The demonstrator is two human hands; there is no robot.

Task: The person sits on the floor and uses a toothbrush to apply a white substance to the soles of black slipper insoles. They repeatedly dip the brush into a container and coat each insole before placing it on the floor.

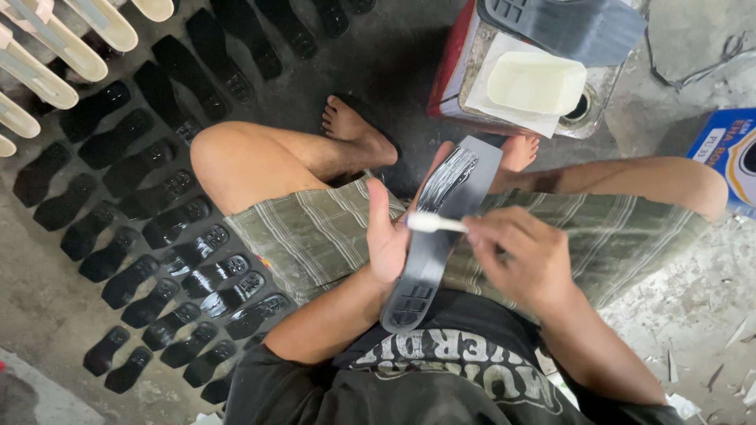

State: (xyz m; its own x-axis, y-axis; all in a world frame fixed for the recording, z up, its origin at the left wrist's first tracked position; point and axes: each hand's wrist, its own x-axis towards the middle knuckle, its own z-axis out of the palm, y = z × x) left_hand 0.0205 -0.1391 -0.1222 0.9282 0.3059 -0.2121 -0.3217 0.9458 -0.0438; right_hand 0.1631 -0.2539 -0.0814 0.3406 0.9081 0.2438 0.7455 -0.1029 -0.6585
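Brush (435, 223) tip on sole (438, 228), perhaps hidden by right hand (524, 264).

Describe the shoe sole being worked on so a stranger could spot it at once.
Find the seated person's lap, over the striped shorts. There the left hand holds a long dark rubber sole, while the right hand puts a white applicator to it. Unlike the soles on the floor, it is held up, its upper half streaked with wet shine.
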